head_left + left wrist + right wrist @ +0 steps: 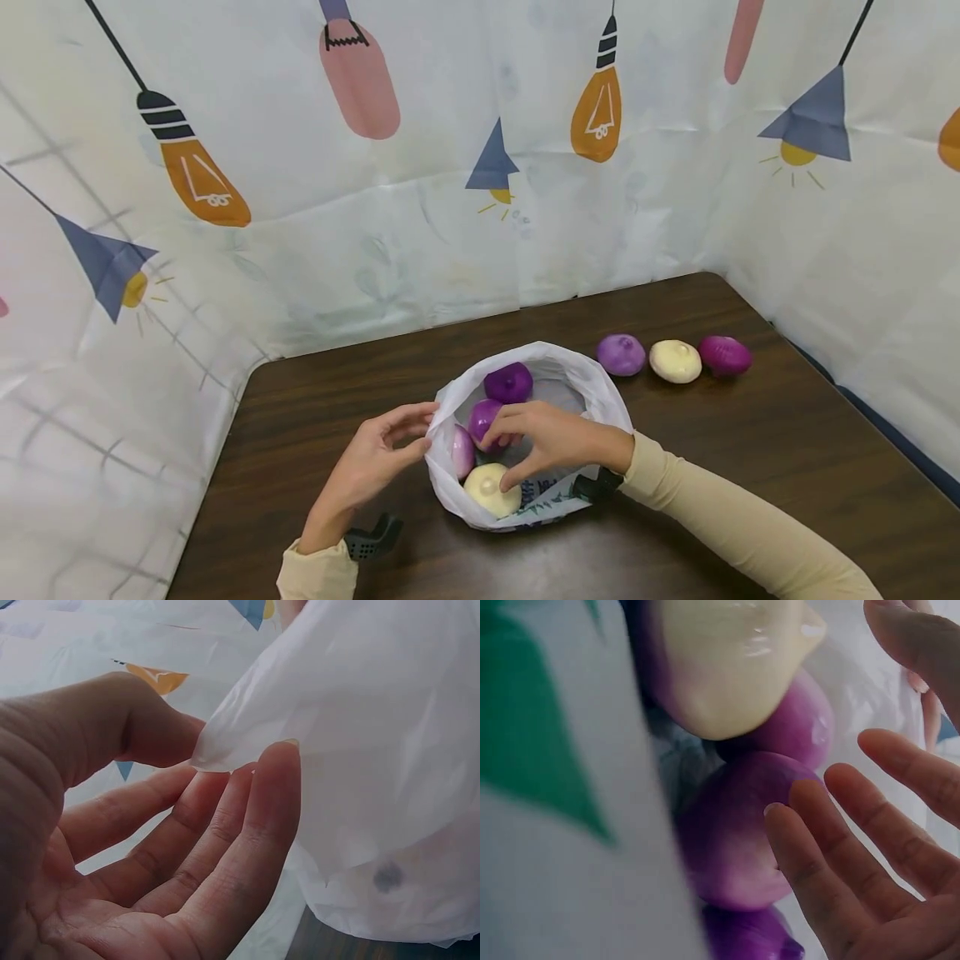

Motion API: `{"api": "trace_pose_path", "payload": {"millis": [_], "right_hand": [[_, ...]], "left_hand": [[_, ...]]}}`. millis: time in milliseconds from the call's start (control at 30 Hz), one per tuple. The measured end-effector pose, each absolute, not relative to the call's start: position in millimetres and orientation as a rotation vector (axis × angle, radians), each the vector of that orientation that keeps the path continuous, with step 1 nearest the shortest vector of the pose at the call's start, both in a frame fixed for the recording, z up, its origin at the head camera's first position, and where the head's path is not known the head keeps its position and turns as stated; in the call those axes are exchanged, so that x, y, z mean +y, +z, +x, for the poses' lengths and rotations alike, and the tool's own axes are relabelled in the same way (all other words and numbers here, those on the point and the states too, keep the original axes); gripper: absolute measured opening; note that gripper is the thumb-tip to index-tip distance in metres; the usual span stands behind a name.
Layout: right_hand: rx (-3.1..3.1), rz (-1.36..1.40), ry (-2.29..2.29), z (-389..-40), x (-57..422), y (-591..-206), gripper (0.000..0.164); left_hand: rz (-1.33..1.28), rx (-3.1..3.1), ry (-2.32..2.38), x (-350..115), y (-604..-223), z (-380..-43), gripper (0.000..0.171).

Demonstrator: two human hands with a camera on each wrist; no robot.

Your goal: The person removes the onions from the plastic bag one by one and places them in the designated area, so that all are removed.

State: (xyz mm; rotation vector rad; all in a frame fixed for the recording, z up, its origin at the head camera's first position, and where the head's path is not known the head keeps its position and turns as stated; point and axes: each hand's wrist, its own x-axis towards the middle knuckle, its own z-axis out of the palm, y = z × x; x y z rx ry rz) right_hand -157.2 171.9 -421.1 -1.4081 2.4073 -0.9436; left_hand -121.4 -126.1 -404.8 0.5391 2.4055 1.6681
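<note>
A white plastic bag (611, 398) stands on the table with its mouth spread wide. My left hand (365, 464) is at the bag's left rim, and the left wrist view has the bag's edge (225, 746) between thumb and fingers. Inside the bag lie a cream onion (487, 492), a pale pink onion (462, 452) and two purple onions, one at the back (509, 384). My right hand (551, 435) reaches into the bag over them, its fingers spread and thumb apart. In the right wrist view, its fingertips are right at a purple onion (739, 840).
Right of the bag, a light purple onion (621, 355), a cream onion (676, 362) and a magenta onion (724, 356) stand in a row on the dark wooden table (322, 400). A lamp-printed cloth (420, 250) hangs behind the table and along its sides.
</note>
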Motion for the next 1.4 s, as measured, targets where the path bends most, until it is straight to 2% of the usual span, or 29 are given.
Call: {"api": "trace_pose_path", "payload": {"millis": [600,1400], "right_hand": [[2.406,-1.453,-0.861,-151.6,165.5,-444.1,0.045],[2.422,-1.434,-0.829,-141.8,169.2,-451.7,0.052]], "left_hand": [[0.522,2.411,1.655,-127.1,-405.9,-120.2,0.046],[0.539,2.422,1.655,-125.3,-403.9,-120.1,0.044]]}}
